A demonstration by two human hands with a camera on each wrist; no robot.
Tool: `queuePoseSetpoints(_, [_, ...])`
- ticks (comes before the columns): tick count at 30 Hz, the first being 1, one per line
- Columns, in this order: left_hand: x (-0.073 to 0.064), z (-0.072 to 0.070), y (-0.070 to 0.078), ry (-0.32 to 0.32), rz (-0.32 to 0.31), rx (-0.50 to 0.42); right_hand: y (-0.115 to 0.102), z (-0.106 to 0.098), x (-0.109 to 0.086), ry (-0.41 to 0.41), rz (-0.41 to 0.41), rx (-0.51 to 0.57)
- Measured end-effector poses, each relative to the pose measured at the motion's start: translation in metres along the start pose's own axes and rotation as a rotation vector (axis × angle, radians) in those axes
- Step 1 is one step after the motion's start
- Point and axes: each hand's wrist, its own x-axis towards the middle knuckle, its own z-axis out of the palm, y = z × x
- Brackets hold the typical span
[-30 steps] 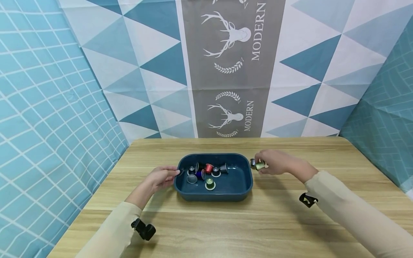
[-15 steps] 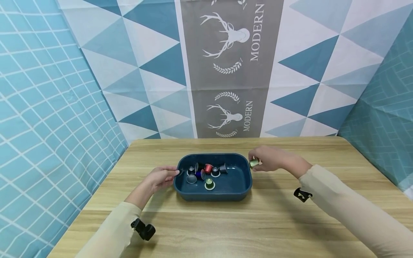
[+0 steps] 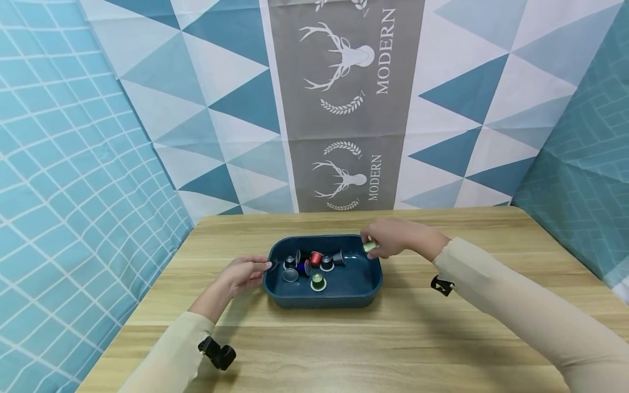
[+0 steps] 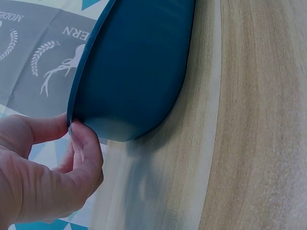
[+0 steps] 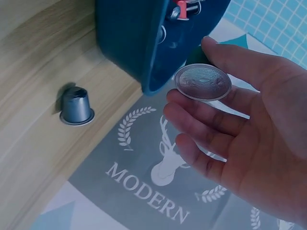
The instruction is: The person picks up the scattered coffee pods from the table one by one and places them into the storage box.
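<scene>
My left hand point(image 3: 244, 273) pinches the left rim of a dark blue tray point(image 3: 324, 302), thumb on one side and fingers on the other, as the left wrist view shows. Over the tray's right end, my right hand point(image 3: 390, 238) holds a light green coffee capsule point(image 3: 369, 246) between thumb and fingers. Its silver foil lid point(image 5: 202, 82) faces the right wrist camera. Inside the tray lie several capsules, among them a red one point(image 3: 316, 258), a blue one point(image 3: 303, 267) and a green one point(image 3: 318, 281) standing on its lid.
A grey capsule point(image 5: 76, 106) stands lid down on the wooden table point(image 3: 314, 349) beside the tray; my right hand hides it in the head view. Patterned cloth point(image 3: 344, 120) hangs behind the table, and blue checked cloth point(image 3: 73, 191) at the left.
My right hand has moved left with the light green capsule, from the table beside the tray to above its right end. The left hand keeps its hold on the rim.
</scene>
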Motion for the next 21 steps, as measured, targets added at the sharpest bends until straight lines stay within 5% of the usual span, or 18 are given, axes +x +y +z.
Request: queuePoseSetpoints(21, [-0.001,-0.001,0.000,-0.018,0.012,-0.028,-0.028,-0.008,0.042,-0.066,0.022,-0.068])
